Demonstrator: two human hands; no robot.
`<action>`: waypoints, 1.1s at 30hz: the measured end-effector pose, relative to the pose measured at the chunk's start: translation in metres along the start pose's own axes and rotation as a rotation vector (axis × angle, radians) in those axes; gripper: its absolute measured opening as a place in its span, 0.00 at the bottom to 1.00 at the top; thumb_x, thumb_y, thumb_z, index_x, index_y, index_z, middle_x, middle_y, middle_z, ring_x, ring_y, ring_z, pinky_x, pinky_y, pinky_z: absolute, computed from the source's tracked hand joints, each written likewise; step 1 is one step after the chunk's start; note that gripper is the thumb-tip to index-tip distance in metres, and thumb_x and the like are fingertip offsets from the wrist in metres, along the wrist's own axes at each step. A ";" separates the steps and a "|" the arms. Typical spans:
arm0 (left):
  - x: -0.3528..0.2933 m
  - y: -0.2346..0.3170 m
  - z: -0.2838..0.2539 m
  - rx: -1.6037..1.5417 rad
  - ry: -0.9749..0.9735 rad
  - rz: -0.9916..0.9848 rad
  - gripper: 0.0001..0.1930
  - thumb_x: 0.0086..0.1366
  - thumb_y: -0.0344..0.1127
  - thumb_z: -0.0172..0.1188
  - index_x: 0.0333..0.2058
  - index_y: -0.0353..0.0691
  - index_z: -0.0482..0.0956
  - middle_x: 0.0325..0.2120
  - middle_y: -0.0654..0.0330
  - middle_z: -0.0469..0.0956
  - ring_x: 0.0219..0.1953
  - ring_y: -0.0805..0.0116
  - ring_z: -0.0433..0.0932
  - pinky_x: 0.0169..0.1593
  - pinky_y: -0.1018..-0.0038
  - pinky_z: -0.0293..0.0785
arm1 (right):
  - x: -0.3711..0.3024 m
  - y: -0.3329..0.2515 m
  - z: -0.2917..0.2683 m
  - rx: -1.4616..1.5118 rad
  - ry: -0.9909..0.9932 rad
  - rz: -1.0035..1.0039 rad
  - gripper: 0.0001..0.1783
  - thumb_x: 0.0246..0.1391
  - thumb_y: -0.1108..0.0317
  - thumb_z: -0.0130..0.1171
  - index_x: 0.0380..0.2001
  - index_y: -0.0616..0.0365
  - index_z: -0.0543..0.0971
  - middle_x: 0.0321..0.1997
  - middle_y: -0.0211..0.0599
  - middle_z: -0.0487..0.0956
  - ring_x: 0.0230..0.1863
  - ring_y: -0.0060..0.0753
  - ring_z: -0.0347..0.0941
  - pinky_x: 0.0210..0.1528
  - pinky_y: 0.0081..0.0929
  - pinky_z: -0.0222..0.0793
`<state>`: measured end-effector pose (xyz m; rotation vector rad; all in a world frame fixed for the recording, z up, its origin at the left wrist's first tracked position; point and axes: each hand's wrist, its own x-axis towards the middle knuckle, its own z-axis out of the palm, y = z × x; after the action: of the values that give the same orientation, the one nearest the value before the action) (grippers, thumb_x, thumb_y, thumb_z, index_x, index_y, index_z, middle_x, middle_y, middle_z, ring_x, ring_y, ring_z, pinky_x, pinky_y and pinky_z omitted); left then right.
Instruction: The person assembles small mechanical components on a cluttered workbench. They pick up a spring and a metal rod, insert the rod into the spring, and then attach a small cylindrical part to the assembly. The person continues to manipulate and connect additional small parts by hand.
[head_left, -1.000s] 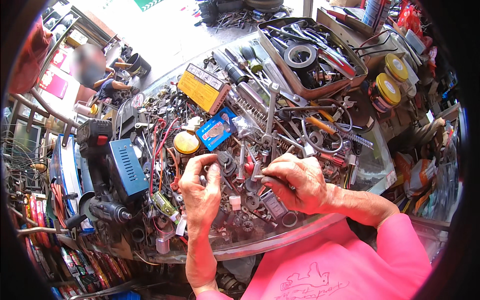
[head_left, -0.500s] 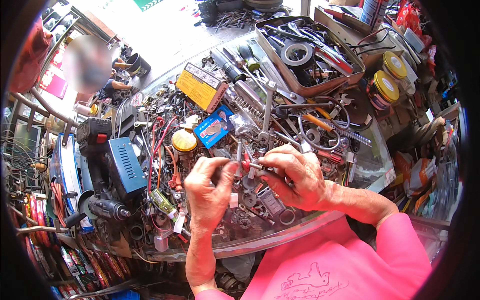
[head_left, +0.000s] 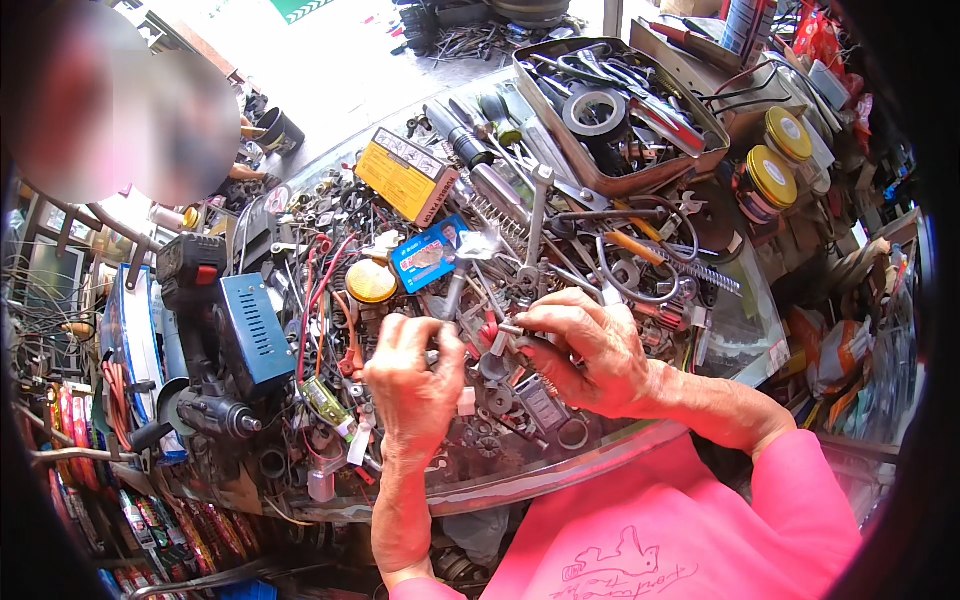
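Note:
My left hand (head_left: 412, 385) is closed, its thumb and index finger pinched on a slim grey metal rod (head_left: 455, 292) that slants up and away from the fingertips. To its right, my right hand (head_left: 595, 360) pinches a short silver metal pin (head_left: 510, 328) between thumb and fingers. A small red part (head_left: 489, 331) lies at the pin's left end; whether they are joined I cannot tell. Below the hands are loose metal parts, among them a grey rectangular piece (head_left: 543, 403) and a dark ring (head_left: 573, 433). A blue card (head_left: 430, 258) rests just beyond.
A glass-topped counter (head_left: 500, 487) carries crowded hardware. Left stand a cordless drill (head_left: 205, 405) and a blue vented box (head_left: 258, 330). Farther off are a yellow box (head_left: 403, 175), a round yellow-lidded tin (head_left: 371, 281), a spanner (head_left: 537, 215) and a metal tool tray (head_left: 620, 185).
My left hand has shifted slightly left, and the grey rod has swung left and up with it, away from the red part. My right hand stays nearly still with the pin.

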<state>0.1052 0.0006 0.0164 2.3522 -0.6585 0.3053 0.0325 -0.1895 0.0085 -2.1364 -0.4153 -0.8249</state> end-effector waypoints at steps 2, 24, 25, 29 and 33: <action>0.006 -0.007 -0.005 0.093 0.179 0.029 0.03 0.56 0.27 0.62 0.28 0.36 0.77 0.24 0.53 0.72 0.25 0.55 0.74 0.30 0.62 0.70 | 0.002 0.000 -0.001 0.010 0.007 -0.007 0.18 0.48 0.74 0.66 0.44 0.59 0.75 0.38 0.39 0.78 0.29 0.37 0.78 0.23 0.29 0.73; 0.002 -0.013 -0.008 -0.008 -0.124 -0.110 0.11 0.54 0.24 0.61 0.38 0.36 0.80 0.30 0.53 0.74 0.31 0.56 0.77 0.35 0.66 0.72 | -0.002 0.000 0.004 0.061 -0.024 0.045 0.18 0.48 0.74 0.65 0.44 0.59 0.75 0.39 0.41 0.78 0.29 0.39 0.79 0.23 0.29 0.74; 0.002 -0.013 -0.009 -0.002 -0.128 -0.116 0.11 0.54 0.24 0.61 0.38 0.36 0.81 0.30 0.53 0.74 0.31 0.56 0.77 0.35 0.65 0.72 | -0.002 0.001 0.005 0.066 -0.013 0.034 0.18 0.49 0.74 0.65 0.44 0.59 0.75 0.39 0.41 0.78 0.29 0.39 0.79 0.23 0.29 0.74; 0.004 -0.012 -0.009 0.005 -0.137 -0.128 0.11 0.55 0.25 0.61 0.38 0.37 0.80 0.31 0.52 0.74 0.31 0.55 0.77 0.35 0.64 0.71 | -0.003 0.003 0.008 0.066 0.007 0.021 0.17 0.49 0.74 0.65 0.43 0.59 0.75 0.39 0.41 0.78 0.27 0.39 0.79 0.23 0.29 0.74; 0.002 -0.021 -0.005 0.047 -0.121 -0.104 0.08 0.57 0.26 0.60 0.37 0.37 0.79 0.31 0.52 0.73 0.31 0.54 0.77 0.35 0.62 0.71 | -0.003 0.001 0.008 0.066 0.002 0.030 0.17 0.49 0.74 0.65 0.43 0.60 0.74 0.39 0.41 0.78 0.27 0.39 0.79 0.23 0.29 0.74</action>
<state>0.1176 0.0168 0.0090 2.4544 -0.5887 0.1344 0.0341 -0.1837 0.0014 -2.0763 -0.4031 -0.7857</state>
